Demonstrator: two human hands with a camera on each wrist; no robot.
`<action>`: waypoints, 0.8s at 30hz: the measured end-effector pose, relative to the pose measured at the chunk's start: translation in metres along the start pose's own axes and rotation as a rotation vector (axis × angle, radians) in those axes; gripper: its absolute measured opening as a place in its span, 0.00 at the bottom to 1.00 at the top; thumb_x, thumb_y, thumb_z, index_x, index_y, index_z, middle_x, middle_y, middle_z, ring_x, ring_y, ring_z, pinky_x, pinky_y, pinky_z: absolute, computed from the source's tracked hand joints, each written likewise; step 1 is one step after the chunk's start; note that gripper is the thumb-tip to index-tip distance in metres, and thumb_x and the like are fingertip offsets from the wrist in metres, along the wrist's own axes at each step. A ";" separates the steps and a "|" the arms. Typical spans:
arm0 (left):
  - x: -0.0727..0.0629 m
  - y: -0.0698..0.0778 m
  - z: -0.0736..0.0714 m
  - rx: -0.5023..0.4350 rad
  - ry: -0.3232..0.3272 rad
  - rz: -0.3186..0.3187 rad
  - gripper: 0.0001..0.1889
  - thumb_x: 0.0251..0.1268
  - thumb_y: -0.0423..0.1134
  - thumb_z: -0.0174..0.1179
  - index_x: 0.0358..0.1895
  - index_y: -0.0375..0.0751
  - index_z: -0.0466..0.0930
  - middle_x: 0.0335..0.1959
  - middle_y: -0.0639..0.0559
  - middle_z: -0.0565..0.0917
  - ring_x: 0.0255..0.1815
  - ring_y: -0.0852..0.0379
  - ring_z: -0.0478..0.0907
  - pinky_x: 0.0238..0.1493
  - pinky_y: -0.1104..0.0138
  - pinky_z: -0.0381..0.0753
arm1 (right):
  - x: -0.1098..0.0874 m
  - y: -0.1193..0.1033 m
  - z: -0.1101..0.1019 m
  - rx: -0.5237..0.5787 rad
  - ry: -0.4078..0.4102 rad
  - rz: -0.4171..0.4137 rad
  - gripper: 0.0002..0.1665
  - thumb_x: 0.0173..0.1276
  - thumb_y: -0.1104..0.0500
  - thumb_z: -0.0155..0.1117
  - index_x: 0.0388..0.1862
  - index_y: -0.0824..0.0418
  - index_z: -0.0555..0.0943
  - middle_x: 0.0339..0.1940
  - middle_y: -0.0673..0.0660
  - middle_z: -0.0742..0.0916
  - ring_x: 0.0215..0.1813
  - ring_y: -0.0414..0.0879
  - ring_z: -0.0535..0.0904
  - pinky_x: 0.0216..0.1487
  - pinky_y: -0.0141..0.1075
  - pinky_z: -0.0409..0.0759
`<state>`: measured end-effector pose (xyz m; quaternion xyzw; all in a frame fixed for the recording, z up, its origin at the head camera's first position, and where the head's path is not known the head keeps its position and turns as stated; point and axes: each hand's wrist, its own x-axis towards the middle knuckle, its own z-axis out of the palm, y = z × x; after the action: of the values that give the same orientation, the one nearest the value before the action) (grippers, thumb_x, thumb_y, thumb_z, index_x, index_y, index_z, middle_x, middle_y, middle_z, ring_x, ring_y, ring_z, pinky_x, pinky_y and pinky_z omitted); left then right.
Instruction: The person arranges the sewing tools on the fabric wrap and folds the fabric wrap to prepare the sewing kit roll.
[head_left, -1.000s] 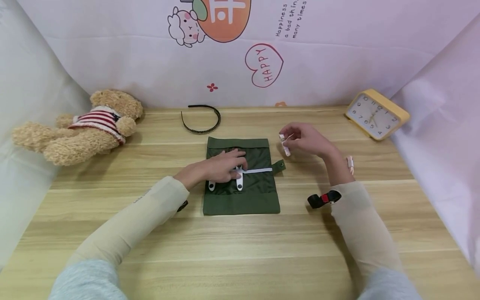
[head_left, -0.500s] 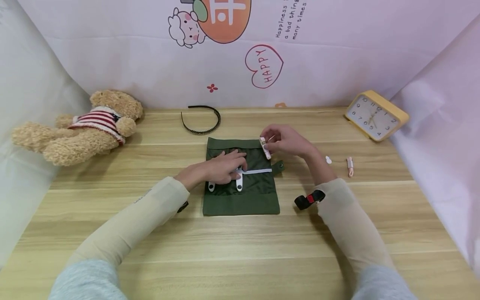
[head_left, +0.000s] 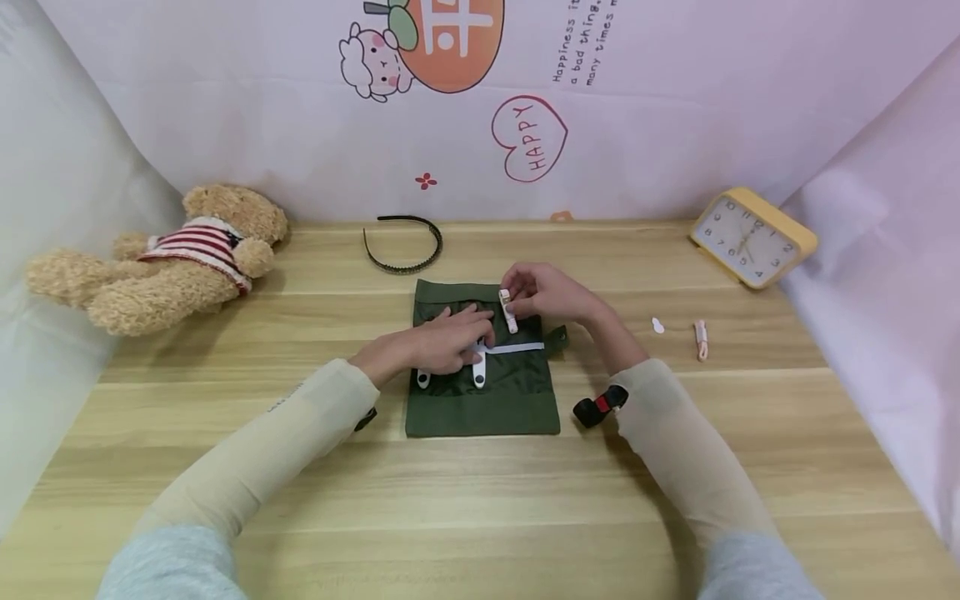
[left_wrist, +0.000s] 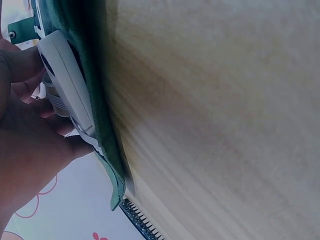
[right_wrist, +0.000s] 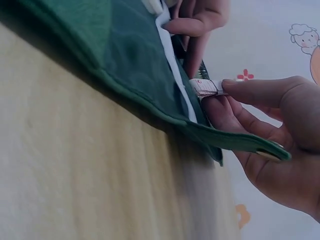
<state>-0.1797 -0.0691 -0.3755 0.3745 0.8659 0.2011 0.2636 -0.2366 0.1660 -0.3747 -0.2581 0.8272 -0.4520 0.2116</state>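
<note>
A dark green cloth roll-up pouch [head_left: 483,417] lies unfolded on the wooden table, a white elastic strap [head_left: 517,347] running across it. My left hand [head_left: 450,342] rests on the pouch with its fingers spread, thumb beside a white handle [head_left: 479,372] with a black dot. A second white handle [head_left: 423,379] shows left of it, partly covered by that hand. Over the pouch's upper right, my right hand [head_left: 551,293] pinches a small slim white-and-pink piece [head_left: 509,312]. The right wrist view shows red print on this piece, held between thumb and fingers just beyond the strap.
A snap tab [head_left: 557,340] sticks out from the pouch's right edge. Farther right lie a small white oval piece [head_left: 657,325] and a bundled pink cord [head_left: 701,340]. Along the back are a teddy bear [head_left: 172,267], a black headband [head_left: 405,268] and a yellow clock [head_left: 752,237].
My right hand has moved left with the white-and-pink piece, from the table beside the pouch to over the pouch's upper right. The left hand stays in place.
</note>
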 end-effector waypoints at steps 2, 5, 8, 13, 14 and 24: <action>0.000 0.000 0.000 0.003 0.003 0.002 0.11 0.79 0.36 0.54 0.58 0.44 0.73 0.82 0.38 0.50 0.82 0.39 0.37 0.76 0.37 0.38 | 0.001 -0.001 0.002 0.004 0.003 0.007 0.13 0.70 0.69 0.65 0.52 0.69 0.76 0.41 0.63 0.82 0.45 0.55 0.81 0.44 0.40 0.81; 0.000 0.000 -0.001 -0.001 0.003 0.010 0.10 0.79 0.35 0.54 0.58 0.44 0.72 0.82 0.38 0.50 0.82 0.39 0.37 0.76 0.37 0.37 | 0.003 -0.001 0.006 0.002 0.000 0.003 0.13 0.71 0.68 0.65 0.51 0.69 0.76 0.41 0.63 0.82 0.44 0.55 0.81 0.43 0.41 0.81; -0.002 0.001 -0.002 -0.009 0.009 0.022 0.10 0.78 0.34 0.54 0.57 0.43 0.72 0.82 0.37 0.50 0.82 0.37 0.37 0.75 0.36 0.37 | 0.004 -0.001 0.008 0.004 -0.003 -0.002 0.12 0.72 0.67 0.65 0.51 0.69 0.75 0.41 0.64 0.82 0.44 0.55 0.81 0.43 0.42 0.81; -0.003 0.003 -0.004 -0.022 0.009 0.019 0.09 0.78 0.33 0.54 0.56 0.43 0.72 0.82 0.38 0.49 0.82 0.37 0.37 0.75 0.37 0.36 | 0.006 -0.001 0.010 0.010 -0.010 0.007 0.11 0.71 0.68 0.65 0.48 0.69 0.75 0.39 0.64 0.83 0.42 0.56 0.82 0.42 0.43 0.82; -0.003 0.003 -0.004 -0.025 0.007 0.017 0.09 0.78 0.33 0.54 0.56 0.43 0.72 0.82 0.38 0.49 0.82 0.37 0.36 0.75 0.37 0.36 | 0.006 -0.001 0.010 0.012 -0.015 0.011 0.11 0.71 0.69 0.66 0.47 0.69 0.75 0.39 0.64 0.83 0.41 0.55 0.83 0.42 0.42 0.83; -0.003 0.002 -0.002 -0.029 0.008 0.015 0.09 0.78 0.33 0.54 0.56 0.44 0.72 0.82 0.41 0.49 0.82 0.38 0.36 0.75 0.37 0.35 | 0.005 -0.003 0.010 0.009 -0.113 0.063 0.10 0.67 0.69 0.69 0.43 0.68 0.76 0.37 0.61 0.84 0.39 0.52 0.82 0.42 0.39 0.82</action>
<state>-0.1785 -0.0703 -0.3718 0.3764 0.8611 0.2171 0.2638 -0.2344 0.1550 -0.3782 -0.2560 0.8196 -0.4336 0.2732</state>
